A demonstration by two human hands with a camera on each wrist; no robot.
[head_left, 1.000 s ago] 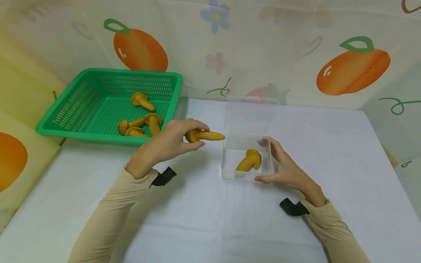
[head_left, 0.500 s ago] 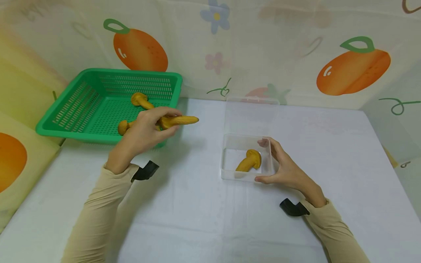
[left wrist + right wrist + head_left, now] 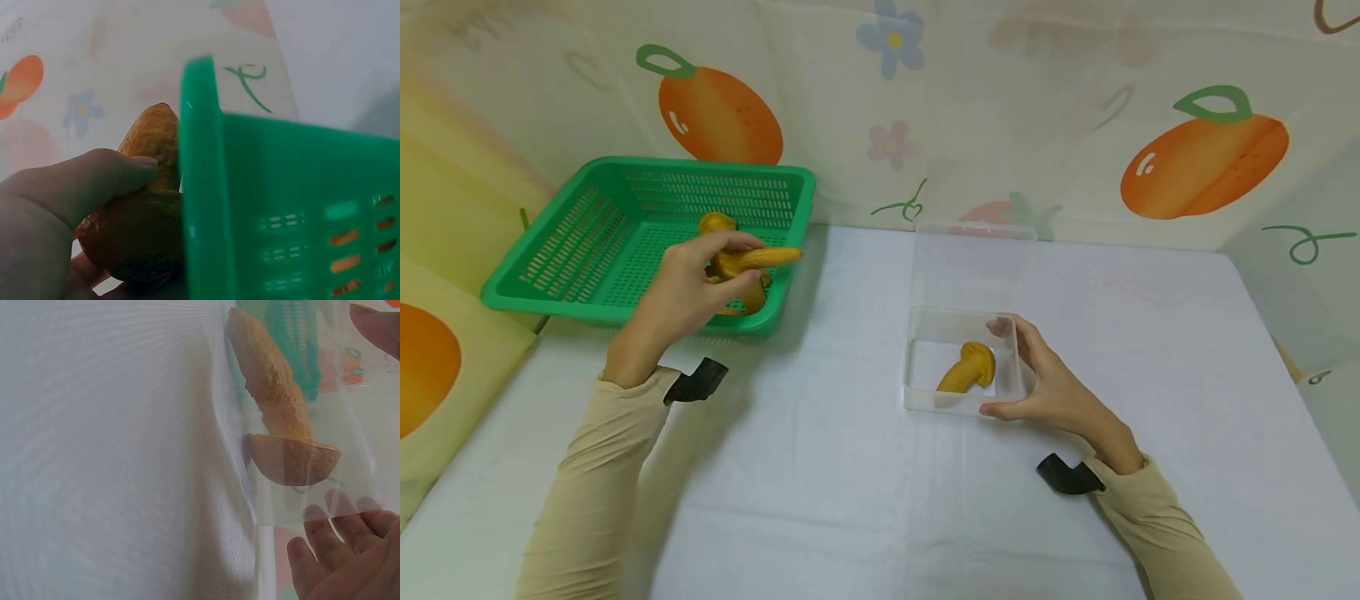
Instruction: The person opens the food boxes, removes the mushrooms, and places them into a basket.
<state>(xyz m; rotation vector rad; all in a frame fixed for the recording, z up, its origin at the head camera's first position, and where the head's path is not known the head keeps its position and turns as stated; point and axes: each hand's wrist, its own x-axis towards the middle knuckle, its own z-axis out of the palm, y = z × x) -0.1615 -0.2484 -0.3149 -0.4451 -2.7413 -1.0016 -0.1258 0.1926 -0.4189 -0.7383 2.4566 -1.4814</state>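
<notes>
My left hand point(image 3: 688, 279) pinches a yellow-brown mushroom point(image 3: 767, 257) by its cap, over the right part of a green plastic basket point(image 3: 587, 312); the stem points right. In the left wrist view the thumb point(image 3: 119, 172) lies across the mushroom point(image 3: 164, 134), with the basket's rim point(image 3: 203, 181) close in front. Other mushrooms point(image 3: 717, 222) lie in the basket, partly hidden by the hand. My right hand point(image 3: 1052, 383) holds the right side of a clear plastic box point(image 3: 917, 367), thumb at its near side. One mushroom point(image 3: 967, 368) lies inside the box, seen through its wall in the right wrist view.
The clear lid point(image 3: 973, 265) of the box lies folded back behind it on the white tablecloth point(image 3: 820, 467). A printed cloth point(image 3: 1060, 117) with orange fruit and flowers hangs behind the table. Black pieces point(image 3: 696, 382) sit at both sleeve cuffs.
My left hand has carried the mushroom leftward, away from the clear box and over the green basket. My right hand stays at the box, and the mushroom inside it has not moved.
</notes>
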